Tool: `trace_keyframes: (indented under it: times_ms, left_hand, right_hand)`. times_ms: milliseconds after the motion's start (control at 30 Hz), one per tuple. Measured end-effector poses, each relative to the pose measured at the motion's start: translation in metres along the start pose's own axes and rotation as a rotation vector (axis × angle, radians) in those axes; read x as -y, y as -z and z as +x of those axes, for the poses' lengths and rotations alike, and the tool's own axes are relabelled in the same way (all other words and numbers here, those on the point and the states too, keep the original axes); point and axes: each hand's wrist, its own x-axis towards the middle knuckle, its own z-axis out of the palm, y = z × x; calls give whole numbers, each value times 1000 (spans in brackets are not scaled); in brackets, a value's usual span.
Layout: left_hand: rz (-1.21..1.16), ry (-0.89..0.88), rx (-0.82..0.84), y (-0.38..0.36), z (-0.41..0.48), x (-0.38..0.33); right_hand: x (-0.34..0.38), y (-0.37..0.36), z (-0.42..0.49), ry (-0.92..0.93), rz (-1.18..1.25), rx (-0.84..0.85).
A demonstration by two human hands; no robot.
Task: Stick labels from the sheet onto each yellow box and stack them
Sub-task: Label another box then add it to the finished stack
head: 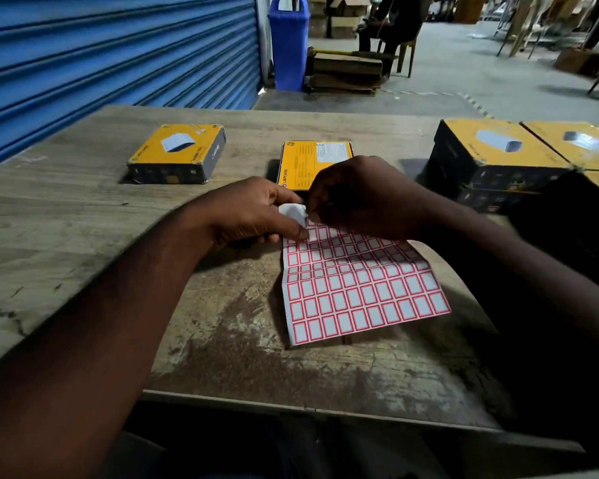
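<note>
A white sheet of red-bordered labels (357, 288) lies on the wooden table (66, 236) in front of me. My left hand (253, 212) grips the sheet's bent-up top left corner. My right hand (360, 198) pinches at a label on that same corner, fingertips against the paper. Just behind my hands lies a yellow box (312, 160) with its printed underside up. Another yellow box (179, 153) sits alone at the far left. At the right stand stacked yellow boxes (491, 157), with more (581, 143) beside them.
A blue roller shutter (101, 53) runs along the left of the table. Beyond the table stand a blue bin (288, 43), flattened cardboard (346, 70) and a seated person (391, 22) on a chair. The table's near edge is worn.
</note>
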Motion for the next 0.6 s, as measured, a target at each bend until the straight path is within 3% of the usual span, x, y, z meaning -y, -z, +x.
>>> trace_keyframes:
  times_ms: [400, 600]
  left_hand:
    - [-14, -32, -58, -10, -5, -6]
    - [-4, -43, -42, -10, -7, -9]
  right_hand:
    - [-2, -2, 0, 10, -12, -33]
    - [-7, 6, 0, -35, 157, -115]
